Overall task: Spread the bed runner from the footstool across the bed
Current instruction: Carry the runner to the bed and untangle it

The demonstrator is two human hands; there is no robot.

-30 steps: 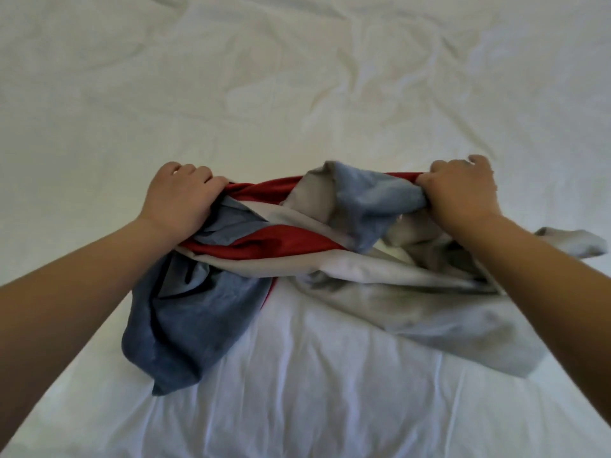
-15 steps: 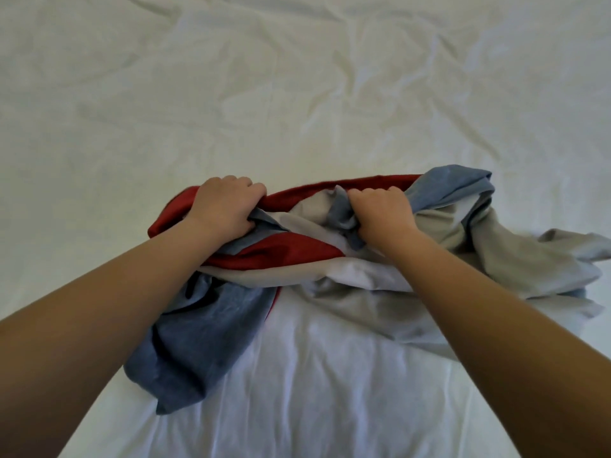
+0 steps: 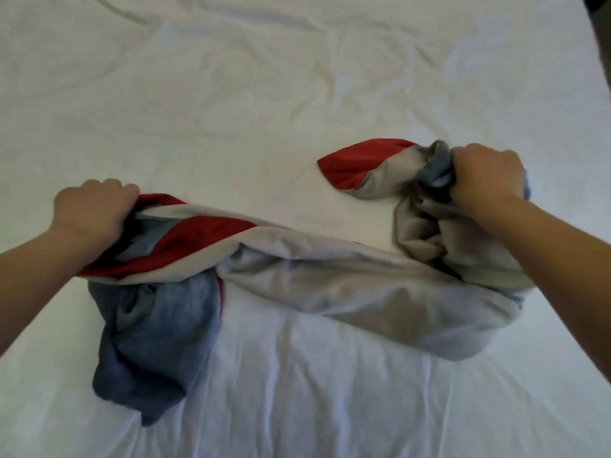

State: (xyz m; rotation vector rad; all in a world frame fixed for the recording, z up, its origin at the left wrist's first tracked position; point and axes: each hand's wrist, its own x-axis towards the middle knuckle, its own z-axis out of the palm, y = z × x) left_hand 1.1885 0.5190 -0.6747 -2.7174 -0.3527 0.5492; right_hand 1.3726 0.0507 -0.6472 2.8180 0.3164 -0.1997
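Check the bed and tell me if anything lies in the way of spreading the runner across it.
Nothing visible does. The white sheet is wrinkled but bare on every side of the bed runner. The left hand and right hand each grip a bunched end of it. The runner's own twists and folds are the only hindrance.

Both hands, left (image 3: pixel 94 209) and right (image 3: pixel 486 176), grip a bunched red, grey and blue fabric bed runner (image 3: pixel 297 279) on the wrinkled white-sheeted bed (image 3: pixel 264 94).
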